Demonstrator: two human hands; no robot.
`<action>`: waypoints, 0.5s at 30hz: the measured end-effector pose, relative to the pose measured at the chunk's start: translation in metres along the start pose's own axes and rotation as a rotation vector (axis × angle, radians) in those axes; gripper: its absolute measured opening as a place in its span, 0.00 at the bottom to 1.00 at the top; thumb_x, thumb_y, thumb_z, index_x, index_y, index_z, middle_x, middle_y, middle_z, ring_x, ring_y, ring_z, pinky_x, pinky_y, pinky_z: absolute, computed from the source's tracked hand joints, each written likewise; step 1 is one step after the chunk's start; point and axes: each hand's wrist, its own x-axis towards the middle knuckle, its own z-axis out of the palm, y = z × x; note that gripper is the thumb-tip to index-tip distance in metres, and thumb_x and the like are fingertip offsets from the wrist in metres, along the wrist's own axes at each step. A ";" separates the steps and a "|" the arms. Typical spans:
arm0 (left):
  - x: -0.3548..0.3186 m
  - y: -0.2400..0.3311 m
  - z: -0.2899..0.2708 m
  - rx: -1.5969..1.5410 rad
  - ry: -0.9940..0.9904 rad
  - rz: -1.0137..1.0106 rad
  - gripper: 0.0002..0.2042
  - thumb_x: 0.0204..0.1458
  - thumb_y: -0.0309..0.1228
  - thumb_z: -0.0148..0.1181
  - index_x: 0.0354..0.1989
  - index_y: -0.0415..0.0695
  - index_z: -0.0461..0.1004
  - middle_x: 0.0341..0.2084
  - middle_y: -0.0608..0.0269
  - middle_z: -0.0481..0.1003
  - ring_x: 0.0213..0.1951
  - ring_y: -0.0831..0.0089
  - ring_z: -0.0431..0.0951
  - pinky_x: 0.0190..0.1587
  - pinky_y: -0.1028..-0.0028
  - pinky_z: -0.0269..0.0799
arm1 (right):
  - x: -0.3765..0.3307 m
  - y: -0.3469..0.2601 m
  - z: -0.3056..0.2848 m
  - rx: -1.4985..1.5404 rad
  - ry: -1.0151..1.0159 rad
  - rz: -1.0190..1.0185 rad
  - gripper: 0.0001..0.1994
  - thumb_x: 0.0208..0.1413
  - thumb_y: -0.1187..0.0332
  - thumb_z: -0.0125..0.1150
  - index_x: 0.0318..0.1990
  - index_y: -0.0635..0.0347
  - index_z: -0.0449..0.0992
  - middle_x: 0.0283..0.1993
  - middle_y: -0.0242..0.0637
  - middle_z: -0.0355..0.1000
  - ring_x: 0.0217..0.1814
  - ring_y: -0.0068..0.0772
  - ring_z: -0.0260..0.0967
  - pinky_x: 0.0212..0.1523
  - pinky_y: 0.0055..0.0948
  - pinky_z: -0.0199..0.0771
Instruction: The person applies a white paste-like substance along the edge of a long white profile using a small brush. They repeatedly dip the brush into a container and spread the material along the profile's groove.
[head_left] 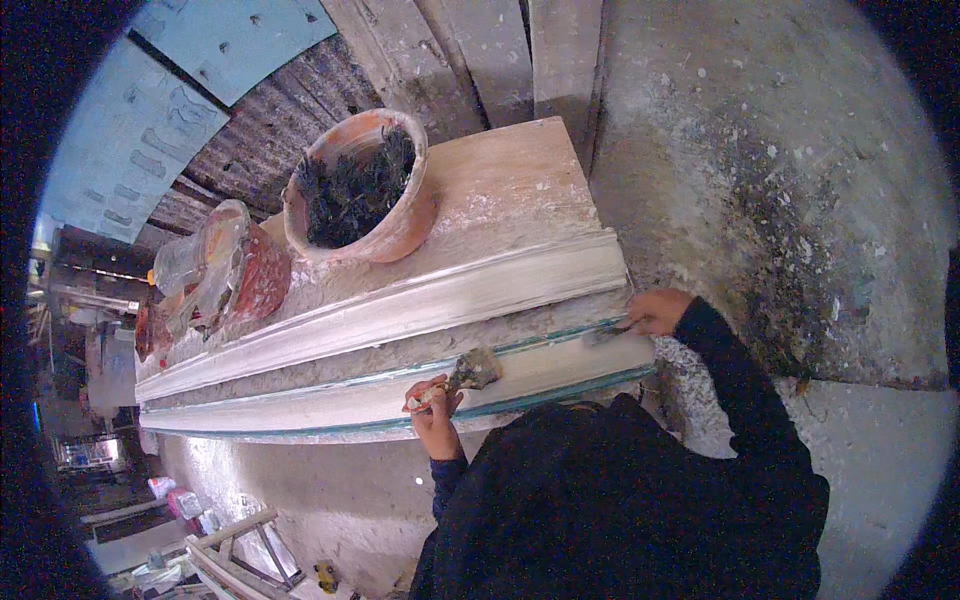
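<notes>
My left hand [434, 415] is closed round the reddish handle of a plaster-caked scraper [476, 369], its flared head pointing right above a long white moulding [545, 365]. Blue-green strips run along both edges of this moulding. At its right end, my right hand [658, 311] grips a small putty knife [603, 335]. The blade lies at the moulding's far blue-green edge; whether it touches cannot be made out. A second white moulding [470, 285] lies parallel behind, with a grey, crusted gap between the two.
An orange tub [425, 200] with dark, shaggy material stands on the wooden bench [510, 180]. To its left is a red, plaster-smeared bucket [262, 275] with clear plastic. A stained wall [780, 150] rises at right. A wooden frame [215, 560] stands lower left.
</notes>
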 end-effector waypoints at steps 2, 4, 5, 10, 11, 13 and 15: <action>-0.003 -0.002 -0.005 -0.030 0.014 -0.010 0.13 0.51 0.31 0.52 0.43 0.42 0.59 0.42 0.52 0.68 0.38 0.66 0.73 0.35 0.73 0.75 | -0.017 -0.001 -0.030 -0.111 -0.246 0.330 0.13 0.43 0.59 0.59 0.40 0.37 0.76 0.35 0.35 0.70 0.38 0.39 0.68 0.36 0.34 0.67; -0.001 -0.007 -0.003 -0.060 0.011 -0.037 0.13 0.51 0.31 0.52 0.43 0.42 0.59 0.41 0.52 0.68 0.37 0.66 0.74 0.34 0.73 0.75 | -0.036 0.009 -0.033 -0.065 -0.176 0.285 0.13 0.43 0.58 0.59 0.40 0.36 0.76 0.35 0.35 0.70 0.38 0.40 0.68 0.36 0.35 0.67; 0.000 -0.009 -0.003 -0.074 0.016 -0.053 0.14 0.51 0.31 0.52 0.43 0.43 0.59 0.41 0.52 0.68 0.37 0.66 0.74 0.34 0.73 0.75 | -0.042 0.011 -0.032 -0.043 -0.141 0.262 0.13 0.43 0.58 0.59 0.40 0.35 0.76 0.35 0.35 0.70 0.38 0.40 0.68 0.36 0.35 0.67; 0.003 -0.015 -0.003 -0.061 0.006 0.011 0.14 0.51 0.32 0.53 0.42 0.43 0.59 0.40 0.52 0.68 0.35 0.67 0.74 0.34 0.73 0.75 | 0.007 -0.019 0.019 -0.016 -0.026 0.121 0.14 0.44 0.58 0.58 0.42 0.35 0.75 0.31 0.36 0.68 0.35 0.40 0.68 0.34 0.36 0.67; 0.002 -0.013 -0.001 -0.065 0.008 0.005 0.14 0.50 0.32 0.53 0.42 0.43 0.59 0.40 0.52 0.69 0.35 0.67 0.74 0.34 0.73 0.75 | 0.015 -0.032 0.024 -0.064 -0.013 0.112 0.14 0.45 0.58 0.57 0.42 0.34 0.74 0.31 0.36 0.68 0.34 0.41 0.67 0.34 0.36 0.67; 0.001 -0.007 -0.002 -0.041 -0.005 0.010 0.14 0.50 0.33 0.54 0.42 0.43 0.59 0.40 0.52 0.69 0.35 0.67 0.74 0.35 0.73 0.74 | 0.026 -0.053 0.029 -0.153 0.021 0.084 0.14 0.46 0.58 0.56 0.43 0.34 0.74 0.30 0.37 0.67 0.34 0.41 0.67 0.34 0.36 0.67; -0.003 -0.005 -0.003 0.005 -0.027 0.021 0.15 0.50 0.34 0.54 0.42 0.43 0.59 0.40 0.52 0.69 0.35 0.67 0.74 0.35 0.73 0.74 | 0.013 -0.043 0.014 -0.063 -0.002 0.114 0.15 0.45 0.57 0.57 0.43 0.33 0.74 0.28 0.37 0.67 0.34 0.41 0.67 0.35 0.36 0.67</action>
